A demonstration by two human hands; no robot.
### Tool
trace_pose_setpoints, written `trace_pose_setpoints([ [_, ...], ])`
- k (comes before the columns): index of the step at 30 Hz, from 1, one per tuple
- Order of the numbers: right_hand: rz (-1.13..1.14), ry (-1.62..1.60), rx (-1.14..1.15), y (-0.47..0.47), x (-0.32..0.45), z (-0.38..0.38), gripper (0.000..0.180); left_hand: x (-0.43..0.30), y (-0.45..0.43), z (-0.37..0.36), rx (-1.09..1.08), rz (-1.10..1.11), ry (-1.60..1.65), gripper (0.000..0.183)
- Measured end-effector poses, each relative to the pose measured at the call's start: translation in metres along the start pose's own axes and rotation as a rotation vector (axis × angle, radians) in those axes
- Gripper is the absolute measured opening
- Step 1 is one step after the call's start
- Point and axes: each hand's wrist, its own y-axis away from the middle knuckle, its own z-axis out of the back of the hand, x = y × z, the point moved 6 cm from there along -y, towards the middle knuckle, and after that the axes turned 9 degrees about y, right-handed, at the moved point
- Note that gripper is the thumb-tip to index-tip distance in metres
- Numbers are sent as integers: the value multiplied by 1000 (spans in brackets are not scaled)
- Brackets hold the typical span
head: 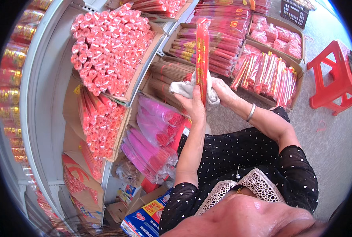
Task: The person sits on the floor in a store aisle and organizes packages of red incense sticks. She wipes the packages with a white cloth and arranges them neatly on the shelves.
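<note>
A long, narrow red packet [202, 56] in clear plastic, printed with gold writing, stands nearly upright in front of me. My left hand [195, 103] grips it near the lower end, thumb along its face. Behind the packet is a bunched whitish cloth [183, 89], showing on both sides of it. My right hand [223, 90] holds the cloth against the packet's right side, its fingertips partly hidden. Beyond my hands lie bundles of thin brown incense sticks [171, 71] and plastic-wrapped red and purple bundles [223, 50].
Shelves on the left carry a carton [146, 63] of red plastic-wrapped rolls [110, 50]. Purple-wrapped bundles [152, 148] lie lower down. On the floor are a carton of red-and-white packets [264, 74], a red plastic stool [330, 77] and a black crate [294, 13].
</note>
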Motion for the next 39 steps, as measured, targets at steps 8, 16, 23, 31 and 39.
trace_pose_setpoints([
  [8, 88, 467, 164, 7, 1, -5, 45, -34, -2, 4, -3, -490, -675, 75],
  [16, -2, 658, 248, 13, -4, -5, 42, -5, -14, 4, 252, -55, -82, 36],
  [23, -285, 574, 378, 43, -25, -9, 43, 27, -27, 23, 35, 269, 254, 22],
  [31, -522, 541, 699, 89, -36, -14, 40, 26, -38, 52, -112, 416, 179, 22],
  [39, -228, 831, 212, 62, -15, 27, 47, 47, -26, 72, -212, 598, 380, 17],
])
